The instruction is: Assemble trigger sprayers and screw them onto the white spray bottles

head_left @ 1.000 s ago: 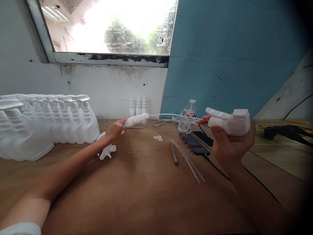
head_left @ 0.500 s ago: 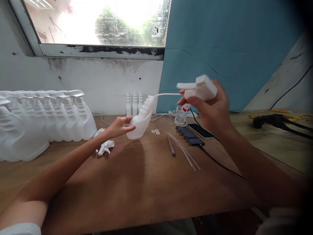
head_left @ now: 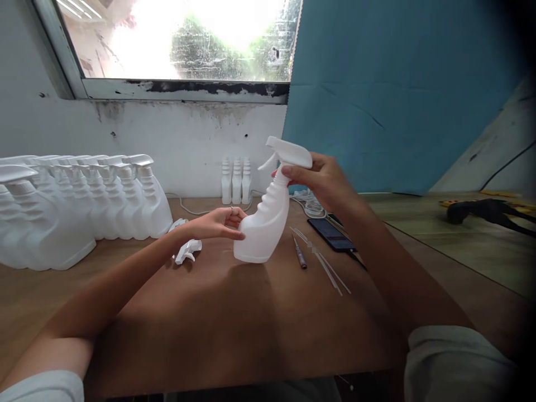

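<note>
A white spray bottle (head_left: 263,229) stands slightly tilted over the brown table (head_left: 201,329); I cannot tell whether its base touches the wood. My left hand (head_left: 220,224) grips the lower body from the left, thumb in front. On the bottle's neck sits a white trigger sprayer head (head_left: 291,152), its nozzle and trigger facing left. My right hand (head_left: 320,176) is closed around that head at the neck. The tube is out of sight. Loose white trigger heads (head_left: 188,251) lie just beyond my left forearm.
A row of white spray bottles (head_left: 54,218) lines the left side. Several small bottles (head_left: 237,181) stand by the wall. Right of the held bottle lie a screwdriver (head_left: 300,252), thin white tubes (head_left: 329,268) and a phone (head_left: 332,233) with a cable.
My right hand has come left and brought the sprayer head from the air down onto the bottle's neck. The tube has gone inside. The bottle now looks nearer and more upright.
</note>
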The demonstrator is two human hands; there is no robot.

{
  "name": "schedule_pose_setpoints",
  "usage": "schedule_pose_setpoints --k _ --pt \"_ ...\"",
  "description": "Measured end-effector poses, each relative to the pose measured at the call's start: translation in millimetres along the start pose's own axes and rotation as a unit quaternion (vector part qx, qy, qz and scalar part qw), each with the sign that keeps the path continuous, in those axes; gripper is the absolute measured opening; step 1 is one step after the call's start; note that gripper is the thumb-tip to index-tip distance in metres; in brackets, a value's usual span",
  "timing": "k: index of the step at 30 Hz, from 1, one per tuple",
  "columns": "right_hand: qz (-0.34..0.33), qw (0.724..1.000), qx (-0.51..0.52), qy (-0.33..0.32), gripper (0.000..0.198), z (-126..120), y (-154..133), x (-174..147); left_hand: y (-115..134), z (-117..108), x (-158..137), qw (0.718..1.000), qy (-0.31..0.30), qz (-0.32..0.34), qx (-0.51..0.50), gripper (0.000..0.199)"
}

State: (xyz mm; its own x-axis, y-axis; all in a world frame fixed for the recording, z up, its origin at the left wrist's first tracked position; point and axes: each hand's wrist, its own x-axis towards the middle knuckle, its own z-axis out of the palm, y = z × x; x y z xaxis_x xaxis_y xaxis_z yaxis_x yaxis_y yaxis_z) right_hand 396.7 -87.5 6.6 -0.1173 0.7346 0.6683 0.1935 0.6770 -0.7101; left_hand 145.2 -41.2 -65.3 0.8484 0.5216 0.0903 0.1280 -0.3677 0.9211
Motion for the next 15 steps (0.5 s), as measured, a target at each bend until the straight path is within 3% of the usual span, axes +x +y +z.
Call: schedule_pose_setpoints --k 7,12,13,15 --pt "0.042 0.992 0.083 -0.082 0.033 20 10 -11 -3 3 -3 0.998 -0.052 -0.038 0.008 0.032" --pt "0.049 0.97 0.226 -0.074 0.035 48 29 -19 9 -12 -8 0.987 -0.117 -0.038 0.101 0.045" --pt "0.047 0.966 0.243 -0.077 0.036 53 32 -21 16 -19 -8 0.983 -0.102 -0.029 0.15 0.048" --pt "0.041 0.96 0.264 -0.09 0.037 60 33 -24 34 -33 -9 0.969 -0.014 0.014 0.247 0.046"
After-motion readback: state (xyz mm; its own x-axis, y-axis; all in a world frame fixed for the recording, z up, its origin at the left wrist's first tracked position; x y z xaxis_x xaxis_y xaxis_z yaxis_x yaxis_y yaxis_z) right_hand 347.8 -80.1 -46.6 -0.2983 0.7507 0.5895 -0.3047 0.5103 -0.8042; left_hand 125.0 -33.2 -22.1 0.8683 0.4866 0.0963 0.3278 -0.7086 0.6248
